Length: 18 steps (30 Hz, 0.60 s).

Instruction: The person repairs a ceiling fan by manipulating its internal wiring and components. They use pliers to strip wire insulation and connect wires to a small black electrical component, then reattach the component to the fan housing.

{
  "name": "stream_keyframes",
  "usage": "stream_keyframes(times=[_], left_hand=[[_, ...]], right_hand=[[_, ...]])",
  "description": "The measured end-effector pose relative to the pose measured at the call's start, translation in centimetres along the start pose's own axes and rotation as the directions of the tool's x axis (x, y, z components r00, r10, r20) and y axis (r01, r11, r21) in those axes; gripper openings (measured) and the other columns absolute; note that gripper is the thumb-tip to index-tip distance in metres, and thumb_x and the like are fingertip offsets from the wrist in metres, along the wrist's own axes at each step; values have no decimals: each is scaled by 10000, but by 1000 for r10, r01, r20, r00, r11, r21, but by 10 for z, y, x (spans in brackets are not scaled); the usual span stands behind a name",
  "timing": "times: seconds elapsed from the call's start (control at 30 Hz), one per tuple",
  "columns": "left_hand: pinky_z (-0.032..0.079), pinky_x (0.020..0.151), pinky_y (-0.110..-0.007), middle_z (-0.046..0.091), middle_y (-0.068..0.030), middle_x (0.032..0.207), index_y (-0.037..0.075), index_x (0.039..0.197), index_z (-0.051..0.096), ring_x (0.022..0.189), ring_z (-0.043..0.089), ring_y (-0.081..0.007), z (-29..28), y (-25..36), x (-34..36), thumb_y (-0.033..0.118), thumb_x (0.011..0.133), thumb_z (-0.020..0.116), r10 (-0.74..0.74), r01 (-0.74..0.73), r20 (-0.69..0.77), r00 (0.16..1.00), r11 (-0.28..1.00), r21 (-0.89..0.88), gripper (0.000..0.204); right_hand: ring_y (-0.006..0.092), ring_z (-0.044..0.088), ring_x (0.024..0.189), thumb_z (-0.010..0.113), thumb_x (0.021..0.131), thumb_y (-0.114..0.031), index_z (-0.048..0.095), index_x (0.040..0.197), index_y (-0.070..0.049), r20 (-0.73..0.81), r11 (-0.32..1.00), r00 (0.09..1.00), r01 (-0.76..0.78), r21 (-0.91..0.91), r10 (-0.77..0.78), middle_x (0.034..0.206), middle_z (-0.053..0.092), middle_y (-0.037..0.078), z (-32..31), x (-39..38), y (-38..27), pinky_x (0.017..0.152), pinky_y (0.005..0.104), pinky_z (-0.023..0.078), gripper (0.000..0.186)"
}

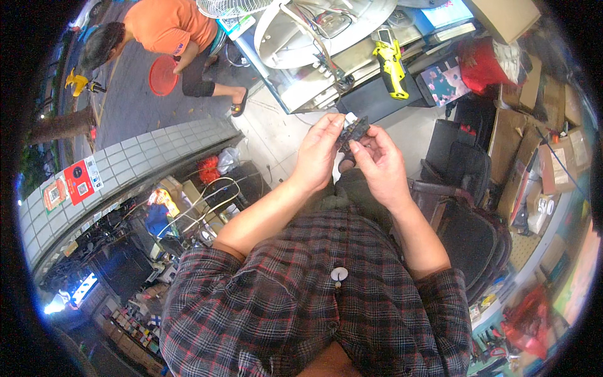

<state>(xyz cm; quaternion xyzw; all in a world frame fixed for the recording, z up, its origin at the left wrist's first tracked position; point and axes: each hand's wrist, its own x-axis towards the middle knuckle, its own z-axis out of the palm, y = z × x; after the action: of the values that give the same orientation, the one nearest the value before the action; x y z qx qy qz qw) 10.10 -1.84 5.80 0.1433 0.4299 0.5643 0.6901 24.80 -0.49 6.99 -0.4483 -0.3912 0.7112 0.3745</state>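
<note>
In front of my body both hands hold up a small black part (357, 129) with a white, connector-like piece at its top; its exact kind is too small to make out. My left hand (319, 154) is closed, pinching the part from the left with thumb and fingertips. From the other side my right hand (384, 164) grips it, thumb against its lower edge and fingers curled behind. Beyond the hands, a bright yellow handheld tool (392, 69) with black trim lies on the workbench (276, 94). Farther back is a white round housing (271, 39) with loose wires.
A black chair (468, 232) stands at my right, near cardboard boxes (556, 160). On the left runs a tiled ledge (144, 151), with cables (213, 201) and clutter below. Beyond it a person in an orange shirt (169, 28) holds a red basin (163, 76). A white fan grille (229, 6) sits at the bench's far edge.
</note>
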Motion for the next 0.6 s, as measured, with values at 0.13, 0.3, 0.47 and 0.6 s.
stream_keyframes(times=[0.13,0.3,0.47,0.6], left_hand=[[466,956,-315,649,-62,1145,20,1227,602,1041,603,-147,-5,-2,-2,203,1045,555,17,-12,-42,999,993,117,262],[486,907,-296,629,-91,1139,7,1297,609,1048,595,-172,0,9,-19,140,971,663,332,-302,62,941,745,595,356],[499,925,-321,626,-133,1166,2,1192,665,1102,609,-222,-15,17,-33,83,919,701,471,-394,94,877,594,702,287],[491,967,-348,662,-133,1168,1,1167,672,1109,633,-241,-37,32,-57,51,912,703,496,-349,73,865,493,797,262]], right_hand=[[121,651,976,643,978,-83,544,1279,23,8,993,997,-79,88,78,1086,642,63,-5,1,2,823,259,539,334],[164,640,1090,589,1011,-103,523,1302,-1,163,925,981,-157,345,106,1164,648,80,0,5,0,976,330,528,315],[177,598,1175,579,1014,-82,483,1327,-10,272,896,957,-204,394,98,1271,599,88,15,8,7,1032,364,507,335],[173,579,1194,600,1011,-108,438,1389,-22,375,933,920,-226,279,111,1305,575,98,32,13,19,1022,364,506,420]])
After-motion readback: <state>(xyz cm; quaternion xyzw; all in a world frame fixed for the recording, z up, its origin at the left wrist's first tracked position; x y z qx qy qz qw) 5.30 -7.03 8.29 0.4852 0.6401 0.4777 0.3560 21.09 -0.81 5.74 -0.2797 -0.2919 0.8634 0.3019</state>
